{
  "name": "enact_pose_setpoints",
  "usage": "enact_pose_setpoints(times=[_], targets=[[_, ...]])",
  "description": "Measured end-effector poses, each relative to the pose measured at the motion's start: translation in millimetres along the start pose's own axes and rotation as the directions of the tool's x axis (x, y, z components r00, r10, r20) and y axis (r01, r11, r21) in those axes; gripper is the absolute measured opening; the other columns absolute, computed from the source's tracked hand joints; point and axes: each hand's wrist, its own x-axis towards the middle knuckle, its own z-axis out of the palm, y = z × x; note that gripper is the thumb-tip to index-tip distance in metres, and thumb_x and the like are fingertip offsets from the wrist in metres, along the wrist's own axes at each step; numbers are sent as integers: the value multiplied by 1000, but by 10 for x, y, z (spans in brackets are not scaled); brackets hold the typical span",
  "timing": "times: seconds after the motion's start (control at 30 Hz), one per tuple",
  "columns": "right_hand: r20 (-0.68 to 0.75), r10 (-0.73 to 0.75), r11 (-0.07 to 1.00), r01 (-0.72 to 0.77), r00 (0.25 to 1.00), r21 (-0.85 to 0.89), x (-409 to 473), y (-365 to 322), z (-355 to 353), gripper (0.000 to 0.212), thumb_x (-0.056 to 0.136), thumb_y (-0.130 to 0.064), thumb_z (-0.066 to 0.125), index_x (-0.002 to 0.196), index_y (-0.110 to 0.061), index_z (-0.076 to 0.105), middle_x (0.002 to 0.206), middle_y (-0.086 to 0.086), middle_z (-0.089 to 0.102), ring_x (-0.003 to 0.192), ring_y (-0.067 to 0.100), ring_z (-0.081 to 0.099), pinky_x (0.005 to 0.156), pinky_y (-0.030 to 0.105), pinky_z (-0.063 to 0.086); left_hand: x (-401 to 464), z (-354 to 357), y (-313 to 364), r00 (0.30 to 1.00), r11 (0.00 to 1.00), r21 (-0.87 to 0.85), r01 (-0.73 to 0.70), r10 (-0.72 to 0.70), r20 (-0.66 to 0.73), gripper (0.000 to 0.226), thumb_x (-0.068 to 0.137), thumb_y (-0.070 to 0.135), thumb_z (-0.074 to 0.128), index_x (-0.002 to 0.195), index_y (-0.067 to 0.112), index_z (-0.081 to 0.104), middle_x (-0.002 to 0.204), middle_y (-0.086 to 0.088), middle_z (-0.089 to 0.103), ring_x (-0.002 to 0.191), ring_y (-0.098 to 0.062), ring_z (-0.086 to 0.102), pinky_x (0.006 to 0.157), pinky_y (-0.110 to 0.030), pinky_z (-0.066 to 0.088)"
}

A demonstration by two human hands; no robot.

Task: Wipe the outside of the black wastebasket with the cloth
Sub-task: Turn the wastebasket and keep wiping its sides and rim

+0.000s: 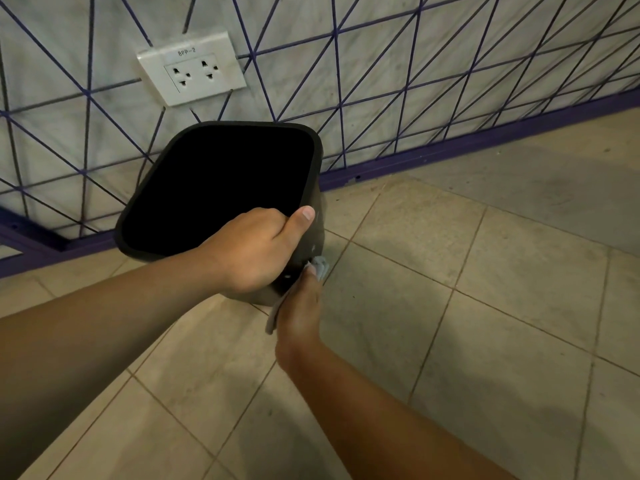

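Observation:
The black wastebasket (pixel 221 181) is tilted, its dark opening facing me, close to the wall. My left hand (pixel 256 251) grips its near right rim, fingers curled inside and thumb along the outer edge. My right hand (pixel 299 306) sits lower, against the basket's outer right side, holding a grey cloth (pixel 320 266) pressed to the wall of the basket. Cloth edges show above and left of that hand; its fingers are mostly hidden behind the basket and cloth.
A white double wall socket (pixel 192 72) is mounted on the patterned wall above the basket. A purple skirting board (pixel 450 150) runs along the wall's foot. Beige floor tiles (pixel 450 323) spread out to the right and toward me.

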Motion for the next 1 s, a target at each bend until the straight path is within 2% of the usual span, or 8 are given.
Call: enact_pose_setpoints(times=[0.13, 0.23, 0.3, 0.43, 0.57, 0.73, 0.83, 1.0], targets=[[-34, 105, 985, -99, 994, 141, 154, -92, -9, 100, 76, -81, 42, 155, -20, 44, 148, 29, 53, 88, 21, 56, 92, 40, 54, 9, 3, 5, 1000, 999, -17, 28, -28, 9, 101, 85, 80, 15, 88, -6, 68, 87, -30, 69, 83, -43, 70, 78, -59, 56], [-9, 22, 998, -21, 1000, 67, 36, 92, 67, 123, 58, -100, 49, 156, -26, 42, 144, 21, 51, 125, 33, 54, 119, 54, 43, -27, -38, 77, 1000, 1000, -17, 20, -20, 0, 80, 100, 65, 22, 57, 3, 51, 56, -21, 52, 55, -37, 56, 62, -56, 50], [-46, 3, 999, -2, 999, 39, 99, 168, 45, 131, 52, -112, 38, 155, -30, 41, 134, 12, 48, 120, 30, 49, 124, 62, 35, -29, -38, 88, 1000, 1000, -21, 20, -21, -4, 80, 99, 66, 22, 58, 4, 52, 56, -20, 53, 56, -36, 58, 61, -56, 51], [-66, 105, 992, -99, 992, 80, 150, -67, -13, 83, 100, -74, 36, 163, -20, 32, 146, 11, 52, 134, 27, 52, 121, 47, 40, -9, -8, 40, 1000, 1000, -10, 23, -23, 1, 96, 89, 78, 16, 78, -4, 66, 76, -30, 66, 75, -43, 68, 73, -58, 56], [-22, 43, 999, -44, 999, -23, 157, 278, 7, 140, 56, -111, 34, 160, -18, 37, 114, -5, 38, 131, 29, 49, 126, 49, 34, -13, -17, 27, 1000, 999, -33, 4, -4, 1, 92, 94, 73, 19, 73, -5, 62, 73, -31, 63, 72, -44, 67, 71, -59, 55], [-60, 86, 994, -90, 994, -67, 124, -132, -90, 64, 108, -59, 29, 156, -18, 42, 145, 21, 58, 113, 26, 59, 98, 41, 50, 21, 26, -32, 1000, 999, -29, 23, -22, 19, 105, 83, 86, 13, 95, -5, 65, 94, -29, 69, 86, -41, 68, 89, -63, 54], [26, 31, 991, -27, 999, -131, -8, -100, -127, 82, 93, -74, 33, 152, -19, 46, 125, 13, 62, 110, 23, 61, 77, 24, 44, 24, 28, -45, 1000, 999, -45, 4, -3, 13, 110, 83, 87, 12, 105, -6, 68, 101, -30, 70, 95, -43, 69, 85, -61, 55], [-2, 3, 978, -3, 1000, -209, -105, -116, -252, 65, 109, -57, 21, 152, -16, 48, 129, 2, 64, 119, 17, 61, 107, 32, 47, 19, 26, -24, 1000, 999, -54, 3, -2, 9, 112, 82, 89, 11, 105, -5, 68, 103, -30, 70, 96, -44, 69, 86, -62, 55]])
